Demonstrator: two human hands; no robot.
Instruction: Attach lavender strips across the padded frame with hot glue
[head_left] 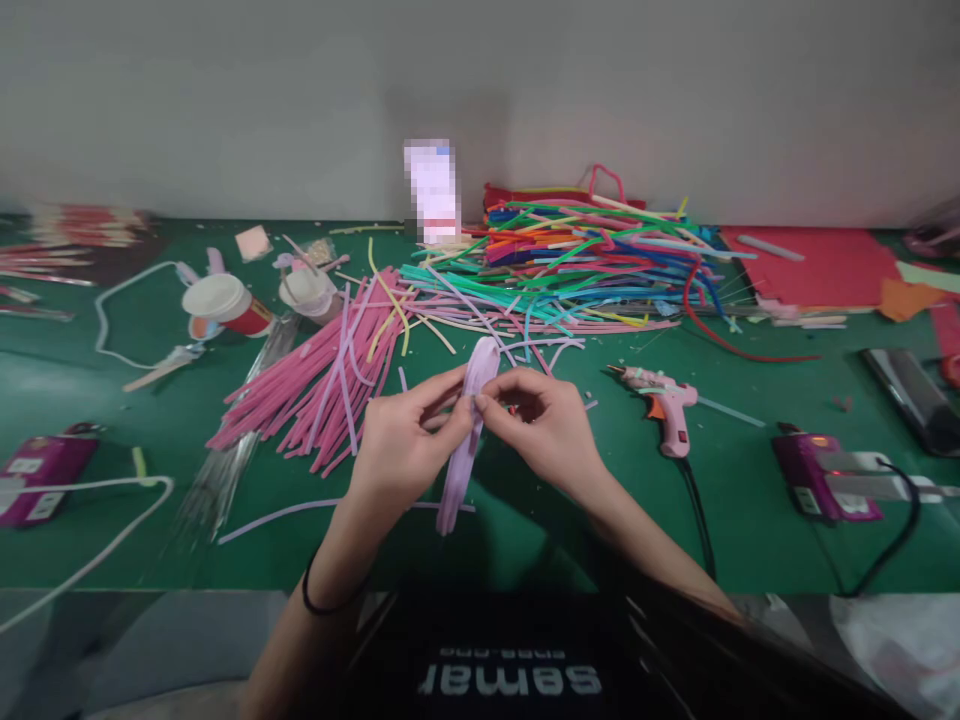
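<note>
Between my two hands stands a bundle of lilac pipe cleaners [459,480], bent over at its top and held tilted above the table. My left hand [401,440] grips the bundle at mid-height from the left, thumb in front. From the right, my right hand [544,425] pinches it at the same height, thumb and index finger meeting my left thumb. Whatever lies right under the fingertips is hidden. A single lilac pipe cleaner [281,515] lies on the table by my left wrist. Pink pipe cleaners [300,390] are fanned out beyond my left hand.
A pink glue gun [671,405] with a black cord lies to the right. A heap of multicoloured pipe cleaners [585,250] fills the back. Paper cups [217,300] stand at the left; purple power strips [814,470] sit on both sides. Red sheets [817,265] lie back right.
</note>
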